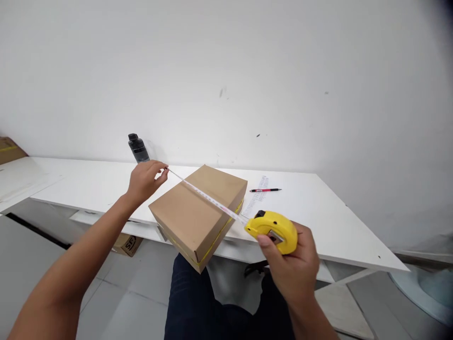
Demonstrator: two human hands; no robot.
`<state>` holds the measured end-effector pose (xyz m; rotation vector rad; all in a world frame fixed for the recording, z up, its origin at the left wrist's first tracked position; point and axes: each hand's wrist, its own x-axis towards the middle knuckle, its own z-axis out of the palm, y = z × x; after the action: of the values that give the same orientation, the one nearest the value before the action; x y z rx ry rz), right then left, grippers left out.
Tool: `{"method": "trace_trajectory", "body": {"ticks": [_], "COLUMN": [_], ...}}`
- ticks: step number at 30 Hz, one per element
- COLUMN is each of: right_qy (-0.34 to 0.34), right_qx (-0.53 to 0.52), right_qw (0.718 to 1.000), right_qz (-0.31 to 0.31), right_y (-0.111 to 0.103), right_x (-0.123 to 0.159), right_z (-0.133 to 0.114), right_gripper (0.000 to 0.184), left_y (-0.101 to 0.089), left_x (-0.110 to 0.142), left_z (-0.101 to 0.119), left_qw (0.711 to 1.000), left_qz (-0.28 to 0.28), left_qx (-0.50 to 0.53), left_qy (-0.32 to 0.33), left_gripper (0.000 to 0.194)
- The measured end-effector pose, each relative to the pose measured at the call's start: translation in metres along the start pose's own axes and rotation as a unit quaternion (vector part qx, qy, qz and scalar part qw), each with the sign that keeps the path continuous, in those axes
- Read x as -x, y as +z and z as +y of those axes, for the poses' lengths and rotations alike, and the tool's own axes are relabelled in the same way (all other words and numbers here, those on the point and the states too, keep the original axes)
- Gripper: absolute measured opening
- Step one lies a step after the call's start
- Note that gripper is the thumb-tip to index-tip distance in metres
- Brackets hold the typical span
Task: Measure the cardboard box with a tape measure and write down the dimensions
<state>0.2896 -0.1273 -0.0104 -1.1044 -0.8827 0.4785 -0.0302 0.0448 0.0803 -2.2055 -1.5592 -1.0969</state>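
Note:
A brown cardboard box with yellow tape around its side lies tilted over the front edge of the white table. My right hand is closed around a yellow tape measure, to the right of the box. Its white blade runs out across the top of the box to the upper left. At the far end, my left hand pinches the blade's tip between thumb and fingers, just beyond the box's left edge.
On the white table, a red and black pen lies on a printed paper strip. Behind my left hand stands a dark bottle. Another cardboard box sits under the table, and one more at the far left.

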Motion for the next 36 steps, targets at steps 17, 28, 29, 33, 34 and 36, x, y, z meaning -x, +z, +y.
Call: {"method": "trace_trajectory", "body": {"ticks": [17, 28, 29, 33, 34, 36], "right_qy": [0.076, 0.061, 0.063, 0.066, 0.066, 0.066], "right_qx": [0.028, 0.088, 0.088, 0.091, 0.09, 0.083], "right_qw": [0.993, 0.981, 0.981, 0.981, 0.981, 0.982], "right_qz": [-0.082, -0.16, -0.16, -0.157, -0.157, -0.156], "right_y": [0.014, 0.034, 0.034, 0.032, 0.033, 0.033], "right_x": [-0.005, -0.019, -0.019, -0.019, -0.019, -0.02], "right_z": [0.021, 0.023, 0.023, 0.023, 0.024, 0.026], "right_gripper": [0.049, 0.051, 0.052, 0.053, 0.053, 0.054], "left_y": [0.049, 0.017, 0.018, 0.025, 0.027, 0.03], "left_x": [-0.001, -0.021, -0.018, -0.008, -0.006, -0.003], "left_z": [-0.013, 0.016, 0.021, 0.033, 0.033, 0.032], "left_qw": [0.933, 0.924, 0.928, 0.944, 0.944, 0.94], "left_qz": [-0.172, -0.303, -0.298, -0.248, -0.24, -0.24], "left_qx": [0.258, 0.179, 0.165, 0.13, 0.131, 0.141], "left_qy": [-0.184, -0.148, -0.15, -0.175, -0.183, -0.197], "left_gripper": [0.055, 0.04, 0.042, 0.042, 0.04, 0.036]}}
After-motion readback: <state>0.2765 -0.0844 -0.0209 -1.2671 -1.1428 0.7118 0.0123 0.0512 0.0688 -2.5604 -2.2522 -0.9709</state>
